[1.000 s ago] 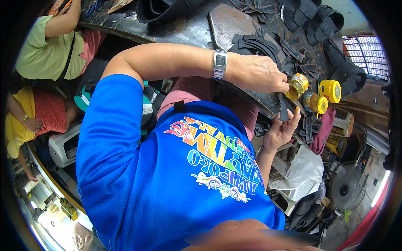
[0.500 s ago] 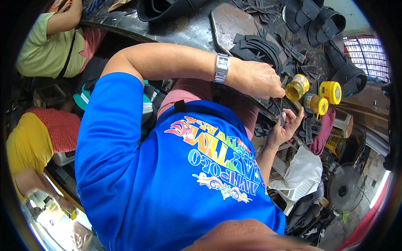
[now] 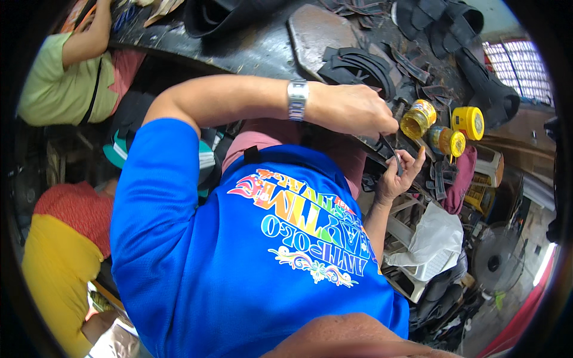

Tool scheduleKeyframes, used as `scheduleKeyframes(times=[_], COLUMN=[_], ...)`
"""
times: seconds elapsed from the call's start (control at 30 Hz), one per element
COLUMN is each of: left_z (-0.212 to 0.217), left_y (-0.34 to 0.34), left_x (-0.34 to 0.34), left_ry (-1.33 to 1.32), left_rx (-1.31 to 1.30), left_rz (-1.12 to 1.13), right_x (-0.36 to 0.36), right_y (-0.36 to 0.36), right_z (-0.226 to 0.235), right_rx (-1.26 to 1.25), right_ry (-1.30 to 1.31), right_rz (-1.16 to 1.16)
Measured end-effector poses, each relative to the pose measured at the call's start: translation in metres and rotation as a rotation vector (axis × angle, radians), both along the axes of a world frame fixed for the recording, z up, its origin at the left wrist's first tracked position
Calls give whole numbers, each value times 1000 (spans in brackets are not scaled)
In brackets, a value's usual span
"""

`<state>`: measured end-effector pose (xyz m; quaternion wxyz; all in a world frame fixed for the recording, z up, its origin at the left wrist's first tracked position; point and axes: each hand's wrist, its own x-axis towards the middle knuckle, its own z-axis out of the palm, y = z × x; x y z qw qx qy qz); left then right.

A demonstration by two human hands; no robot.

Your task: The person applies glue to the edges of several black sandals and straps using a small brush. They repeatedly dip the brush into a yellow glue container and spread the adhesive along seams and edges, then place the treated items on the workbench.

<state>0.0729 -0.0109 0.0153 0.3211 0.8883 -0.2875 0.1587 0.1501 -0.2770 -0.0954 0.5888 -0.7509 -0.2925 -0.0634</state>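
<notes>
A thin, dark curved strip [image 3: 392,149] spans the gap between my two hands. My left hand [image 3: 358,111], with a metal watch on its wrist, is closed on the strip's upper end. My right hand [image 3: 399,174] pinches its lower end, index finger stretched out with an orange-yellow smear on its tip. Just beyond that fingertip stand an open jar [image 3: 417,119] coated in yellow paste, a second jar [image 3: 446,142] with a yellow top, and a yellow tub [image 3: 467,123].
Black sandals [image 3: 456,33] and scattered dark straps lie on the worktable [image 3: 239,51]. A bundle of black curved strips [image 3: 358,68] rests beside a flat slab [image 3: 319,36]. People sit at left. A stool with white cloth [image 3: 436,238] and a fan [image 3: 495,262] stand at right.
The view has shifted slightly. Both hands keep hold of the strip, my right fingertip now nearer the jars. At the left, the person in yellow has changed position.
</notes>
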Motion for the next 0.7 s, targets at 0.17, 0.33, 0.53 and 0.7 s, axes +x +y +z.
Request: scheduleKeyframes(times=[0.17,0.33,0.53,0.7], left_z=[5,4,-17,-16], left_y=[22,68,116,153], left_x=[-1,-10,4,29], left_ry=[108,421,402,246], left_rx=[-388,-925,-1196,-1173], left_rz=[172,433,512,569], right_x=[-3,4,10,10], right_y=[5,16,25,24], right_z=[2,2,-5,-9], right_rx=[91,116,173,187], right_ry=[-4,-45,-33,-101], right_rz=[-11,-19,-16,-16])
